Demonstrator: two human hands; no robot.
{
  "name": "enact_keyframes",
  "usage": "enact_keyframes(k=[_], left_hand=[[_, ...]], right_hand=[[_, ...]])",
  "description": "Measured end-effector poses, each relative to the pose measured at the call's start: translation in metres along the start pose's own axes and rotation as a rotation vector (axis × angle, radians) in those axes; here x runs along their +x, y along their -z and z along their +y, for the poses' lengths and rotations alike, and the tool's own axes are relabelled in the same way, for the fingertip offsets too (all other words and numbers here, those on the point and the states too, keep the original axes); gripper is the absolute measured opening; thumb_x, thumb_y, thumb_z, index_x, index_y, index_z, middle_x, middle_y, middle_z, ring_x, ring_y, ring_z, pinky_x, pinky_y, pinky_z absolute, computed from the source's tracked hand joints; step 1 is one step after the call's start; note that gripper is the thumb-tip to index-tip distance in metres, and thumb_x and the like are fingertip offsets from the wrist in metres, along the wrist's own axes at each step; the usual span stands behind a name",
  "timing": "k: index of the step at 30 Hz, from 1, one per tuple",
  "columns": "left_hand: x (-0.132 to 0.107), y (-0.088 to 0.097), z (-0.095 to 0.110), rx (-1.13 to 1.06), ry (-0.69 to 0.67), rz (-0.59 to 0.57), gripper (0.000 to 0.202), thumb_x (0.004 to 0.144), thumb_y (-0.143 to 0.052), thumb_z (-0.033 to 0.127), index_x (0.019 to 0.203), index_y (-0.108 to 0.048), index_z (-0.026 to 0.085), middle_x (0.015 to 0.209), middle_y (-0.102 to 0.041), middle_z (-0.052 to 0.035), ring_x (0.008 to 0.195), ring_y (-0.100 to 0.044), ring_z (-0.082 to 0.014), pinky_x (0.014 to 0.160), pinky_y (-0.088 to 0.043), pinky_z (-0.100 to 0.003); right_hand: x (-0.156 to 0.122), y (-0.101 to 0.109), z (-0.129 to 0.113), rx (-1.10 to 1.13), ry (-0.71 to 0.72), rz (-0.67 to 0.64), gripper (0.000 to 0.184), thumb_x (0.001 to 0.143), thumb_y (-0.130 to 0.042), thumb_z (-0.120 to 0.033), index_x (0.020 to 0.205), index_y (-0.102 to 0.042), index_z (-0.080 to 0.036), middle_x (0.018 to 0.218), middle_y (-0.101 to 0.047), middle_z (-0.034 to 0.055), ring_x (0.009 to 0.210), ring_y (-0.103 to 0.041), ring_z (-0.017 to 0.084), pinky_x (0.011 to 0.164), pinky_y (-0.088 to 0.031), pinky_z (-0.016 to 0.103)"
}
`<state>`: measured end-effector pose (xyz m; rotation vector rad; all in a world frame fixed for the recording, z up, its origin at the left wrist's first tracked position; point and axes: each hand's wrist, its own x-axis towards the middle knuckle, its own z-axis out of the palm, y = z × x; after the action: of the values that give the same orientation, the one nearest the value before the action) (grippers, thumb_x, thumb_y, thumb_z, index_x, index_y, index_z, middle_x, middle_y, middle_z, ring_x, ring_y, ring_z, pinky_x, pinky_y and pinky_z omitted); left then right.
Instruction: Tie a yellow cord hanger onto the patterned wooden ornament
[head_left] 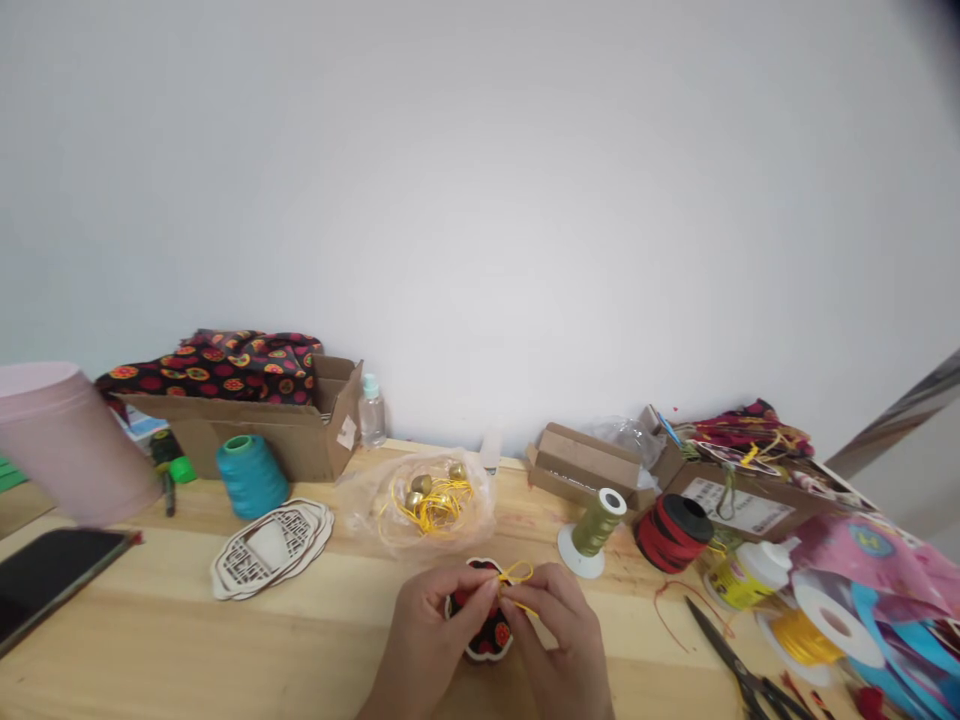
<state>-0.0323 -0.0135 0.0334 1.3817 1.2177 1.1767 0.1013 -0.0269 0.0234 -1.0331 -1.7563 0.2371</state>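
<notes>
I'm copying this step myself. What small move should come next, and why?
Probably ease the yellow cord snug: it stands in an open loop, while the left hand and right hand pinch close together at its base, over the patterned piece.

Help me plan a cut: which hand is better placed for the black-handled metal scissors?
Probably the right hand, nearer the black-handled metal scissors than the left hand is. Both are busy at the thin yellow cord.

my left hand (pixel 435 628) and right hand (pixel 561 632) hiding parts of the patterned piece (pixel 491 642) and yellow cord (pixel 505 577), phone (pixel 56 580) cut off at left, scissors (pixel 724 642) cut off below, label (pixel 742 508) print too small to read
</notes>
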Motion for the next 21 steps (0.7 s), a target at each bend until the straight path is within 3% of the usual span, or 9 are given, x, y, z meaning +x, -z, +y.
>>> enact_keyframes(k=[5, 12, 16, 21], left_hand=[[0.0006, -0.0006, 0.0025, 0.030, 0.002, -0.040, 0.017, 0.068, -0.056, 0.027, 0.062, -0.066, 0.014, 0.061, -0.065, -0.0022, 0.061, -0.056, -0.0167, 0.058, -0.044, -0.022], [-0.0014, -0.0003, 0.0061, 0.071, -0.040, -0.215, 0.018, 0.073, -0.052, 0.028, 0.068, -0.065, 0.016, 0.064, -0.062, -0.0014, 0.062, -0.054, -0.0135, 0.058, -0.041, -0.019], [-0.0016, -0.0027, 0.0015, -0.093, 0.079, -0.273, 0.018, 0.070, -0.055, 0.030, 0.068, -0.065, 0.014, 0.060, -0.060, -0.0003, 0.057, -0.052, -0.0116, 0.054, -0.041, -0.018], [0.0004, -0.0050, -0.0001, -0.245, 0.192, -0.294, 0.018, 0.066, -0.060, 0.030, 0.066, -0.065, 0.013, 0.058, -0.060, 0.0002, 0.055, -0.050, -0.0097, 0.052, -0.040, -0.017]], right_hand=[[0.0000, 0.0040, 0.0012, -0.153, 0.142, 0.026, 0.010, 0.072, -0.055, -0.011, 0.076, -0.060, -0.019, 0.061, -0.053, 0.0028, 0.057, -0.049, 0.014, 0.050, -0.038, 0.026], [0.0015, 0.0072, 0.0011, -0.073, 0.050, 0.006, 0.013, 0.075, -0.049, -0.010, 0.079, -0.057, -0.020, 0.074, -0.054, 0.0043, 0.069, -0.051, 0.015, 0.058, -0.042, 0.027], [0.0038, 0.0071, -0.0003, 0.004, -0.014, -0.038, 0.013, 0.077, -0.045, -0.009, 0.074, -0.053, -0.019, 0.066, -0.055, 0.0020, 0.062, -0.052, 0.013, 0.054, -0.043, 0.023], [0.0067, 0.0082, -0.0045, 0.008, 0.012, 0.034, 0.014, 0.075, -0.046, -0.008, 0.069, -0.054, -0.018, 0.060, -0.055, 0.0007, 0.057, -0.050, 0.012, 0.051, -0.042, 0.021]])
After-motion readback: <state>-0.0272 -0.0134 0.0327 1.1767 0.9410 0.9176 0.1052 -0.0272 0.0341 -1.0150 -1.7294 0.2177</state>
